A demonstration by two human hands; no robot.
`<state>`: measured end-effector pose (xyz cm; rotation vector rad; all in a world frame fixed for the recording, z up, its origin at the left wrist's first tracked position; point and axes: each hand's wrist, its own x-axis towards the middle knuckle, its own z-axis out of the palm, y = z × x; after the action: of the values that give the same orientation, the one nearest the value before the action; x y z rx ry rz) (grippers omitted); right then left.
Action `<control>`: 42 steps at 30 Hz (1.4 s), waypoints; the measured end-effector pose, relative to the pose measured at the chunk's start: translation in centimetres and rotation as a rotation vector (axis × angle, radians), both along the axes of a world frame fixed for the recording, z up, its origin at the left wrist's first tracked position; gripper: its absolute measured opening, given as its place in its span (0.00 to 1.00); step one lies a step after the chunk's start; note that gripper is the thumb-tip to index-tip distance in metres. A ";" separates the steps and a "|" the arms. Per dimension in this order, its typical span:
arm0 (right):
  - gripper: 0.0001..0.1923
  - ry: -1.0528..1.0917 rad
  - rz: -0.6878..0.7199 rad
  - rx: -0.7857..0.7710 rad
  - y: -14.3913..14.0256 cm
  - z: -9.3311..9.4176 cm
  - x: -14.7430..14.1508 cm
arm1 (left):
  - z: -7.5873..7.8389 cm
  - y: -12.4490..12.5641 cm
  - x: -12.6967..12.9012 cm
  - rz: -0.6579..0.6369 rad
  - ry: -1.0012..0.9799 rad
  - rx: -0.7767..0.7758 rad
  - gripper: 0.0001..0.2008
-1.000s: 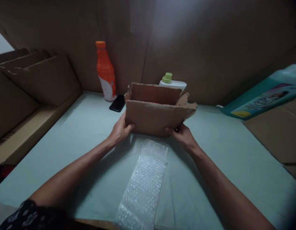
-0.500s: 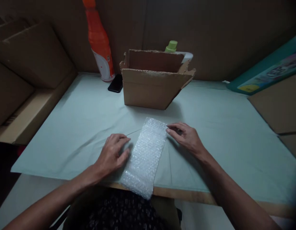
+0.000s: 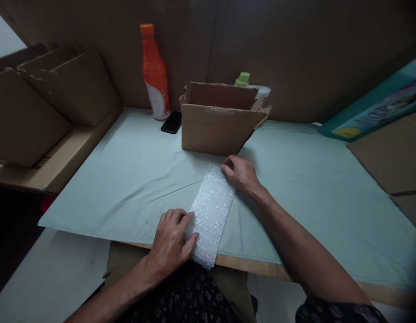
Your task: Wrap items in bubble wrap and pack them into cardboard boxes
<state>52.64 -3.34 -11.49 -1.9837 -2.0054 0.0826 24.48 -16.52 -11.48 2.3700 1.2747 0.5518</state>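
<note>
Head view: a clear rectangular strip of bubble wrap (image 3: 211, 214) lies flat on the pale green tabletop (image 3: 127, 179), its near end overhanging the edge. The left hand (image 3: 172, 240) presses flat on the near end, the right hand (image 3: 240, 172) on the far corner, neither clenched. The step looks like smoothing the strip; next, something needs placing on it. The open brown cardboard box (image 3: 214, 130) hides its contents and most of a white, green-capped bottle (image 3: 243, 80).

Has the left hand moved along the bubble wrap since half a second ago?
Yes. The left hand slid down the bubble wrap to its near end, farther from the cardboard box.
</note>
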 end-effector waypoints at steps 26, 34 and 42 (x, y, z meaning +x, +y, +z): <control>0.14 -0.132 0.076 0.096 3.7 2.1 -2.5 | 0.5 1.7 -1.8 -0.019 -0.112 -0.233 0.16; 0.13 0.139 0.410 0.028 -7.1 1.8 -3.6 | 1.2 1.5 -2.3 -0.038 -0.226 -0.382 0.15; 0.10 0.028 0.319 0.094 -11.1 0.2 -4.3 | 1.5 1.4 -1.6 -0.078 -0.211 -0.366 0.16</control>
<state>48.35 -14.47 -11.28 -1.5846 -2.2456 0.0850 22.85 -15.15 -9.94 1.9928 1.0796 0.4829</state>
